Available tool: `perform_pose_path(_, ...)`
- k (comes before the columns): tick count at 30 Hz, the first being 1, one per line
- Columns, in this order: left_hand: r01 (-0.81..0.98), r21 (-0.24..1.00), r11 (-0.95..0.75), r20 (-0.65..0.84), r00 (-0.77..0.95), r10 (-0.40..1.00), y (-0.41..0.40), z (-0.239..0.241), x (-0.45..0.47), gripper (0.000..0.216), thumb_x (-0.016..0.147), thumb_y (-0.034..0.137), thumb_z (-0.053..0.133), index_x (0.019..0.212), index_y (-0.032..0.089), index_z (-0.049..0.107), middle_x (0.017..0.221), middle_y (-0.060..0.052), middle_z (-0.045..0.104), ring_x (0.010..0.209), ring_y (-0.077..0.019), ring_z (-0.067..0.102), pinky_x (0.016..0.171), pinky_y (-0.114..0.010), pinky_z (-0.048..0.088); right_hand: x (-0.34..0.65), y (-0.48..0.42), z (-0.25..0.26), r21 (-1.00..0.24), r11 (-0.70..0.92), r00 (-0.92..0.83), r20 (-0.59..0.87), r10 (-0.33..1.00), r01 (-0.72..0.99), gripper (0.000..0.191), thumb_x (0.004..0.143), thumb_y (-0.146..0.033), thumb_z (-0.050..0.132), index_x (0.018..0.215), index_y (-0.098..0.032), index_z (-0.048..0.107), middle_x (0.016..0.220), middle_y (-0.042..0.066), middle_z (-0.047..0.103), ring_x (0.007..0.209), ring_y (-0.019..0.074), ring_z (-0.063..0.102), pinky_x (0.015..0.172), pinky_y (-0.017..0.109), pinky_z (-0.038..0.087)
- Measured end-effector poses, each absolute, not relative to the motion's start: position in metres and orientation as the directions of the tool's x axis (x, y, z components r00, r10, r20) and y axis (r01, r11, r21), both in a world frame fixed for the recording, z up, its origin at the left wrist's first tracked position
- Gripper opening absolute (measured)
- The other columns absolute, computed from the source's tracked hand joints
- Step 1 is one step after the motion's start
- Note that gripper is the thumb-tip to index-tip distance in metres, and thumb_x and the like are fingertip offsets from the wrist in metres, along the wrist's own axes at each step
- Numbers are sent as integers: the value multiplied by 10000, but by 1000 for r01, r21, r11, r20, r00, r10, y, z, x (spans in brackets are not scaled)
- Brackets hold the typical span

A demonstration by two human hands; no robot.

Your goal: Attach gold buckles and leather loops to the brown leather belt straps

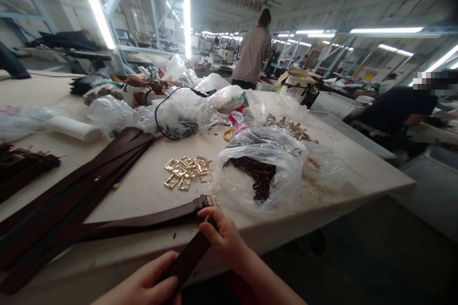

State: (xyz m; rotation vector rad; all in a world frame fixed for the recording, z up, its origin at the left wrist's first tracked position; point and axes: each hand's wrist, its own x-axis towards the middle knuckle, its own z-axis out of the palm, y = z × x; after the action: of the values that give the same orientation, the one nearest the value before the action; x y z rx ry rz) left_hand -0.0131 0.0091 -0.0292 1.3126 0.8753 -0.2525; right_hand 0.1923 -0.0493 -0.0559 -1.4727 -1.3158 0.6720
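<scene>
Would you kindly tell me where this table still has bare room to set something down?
The table is bare along its right edge, beyond the plastic bag of dark rings. Another open patch lies between the gold buckles and the brown belt that the right hand and left hand hold. The far middle is crowded with plastic bags; dark straps fill the left.

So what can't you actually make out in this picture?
- Head view: left hand cut off by the bottom edge.
- Buckle on the brown strap: half hidden by the right hand.
- Dark pieces in the plastic bag: too small to tell.
- Far workshop: blurred, glared out by lamps.
</scene>
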Motion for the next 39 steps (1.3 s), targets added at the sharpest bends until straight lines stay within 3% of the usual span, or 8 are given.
perform_pose_path(3,580,736,349,-677,645,355,9,-26,-6,687,612,698,501,1104,226,415,659,16,612,495,-115,529,452,-188,364,242,-50,-50,-781,-58,387,241,890,622,262,863,-372,405,973,-179,544,775,21,602,691,143,563,624,243,422)
perform_pose_path(7,581,711,397,-703,608,370,11,-27,-12,749,576,725,505,1121,231,363,614,35,583,475,-108,508,439,-183,337,320,-51,-47,-161,-501,526,263,809,851,212,855,-305,424,824,-169,583,813,74,613,712,182,582,609,274,396)
perform_pose_path(9,579,714,394,-700,618,359,9,-30,-13,742,579,725,505,1108,225,362,623,33,581,485,-107,508,440,-182,329,340,-53,-51,-6,-568,553,240,798,823,218,829,-313,473,755,-150,598,755,103,610,662,208,580,566,293,370)
perform_pose_path(15,546,782,301,-623,699,352,4,-26,-8,616,665,675,471,1030,183,412,638,31,565,492,-92,496,466,-181,334,329,-51,-65,73,-487,460,230,857,870,149,814,-262,506,782,-166,615,822,104,598,719,221,564,583,297,331)
perform_pose_path(25,501,816,287,-578,720,384,2,-33,-20,480,764,581,445,1032,183,430,668,21,573,497,-92,505,471,-184,344,318,-38,-70,-57,-345,348,237,907,937,186,832,-275,487,726,-171,598,782,80,612,746,198,556,657,287,337)
perform_pose_path(33,475,830,292,-557,733,390,5,-24,-15,464,806,541,411,1086,171,422,688,10,586,531,-110,530,486,-196,350,313,-34,-74,-407,-345,477,286,831,846,273,808,-248,483,1060,-144,509,872,72,614,760,183,581,674,285,426)
perform_pose_path(36,435,867,245,-499,756,424,7,-16,-5,394,816,507,416,986,154,454,688,6,578,537,-112,523,499,-208,366,291,-34,-67,-848,-168,547,163,821,504,420,751,-386,561,1094,-150,504,770,32,604,684,167,572,637,294,449)
perform_pose_path(39,364,911,194,-411,767,492,10,-11,5,334,829,464,413,929,150,462,676,10,560,537,-112,522,506,-215,386,256,-36,-54,-999,-41,477,-30,878,12,541,651,-433,670,1100,-170,525,723,4,605,650,148,567,644,299,458)
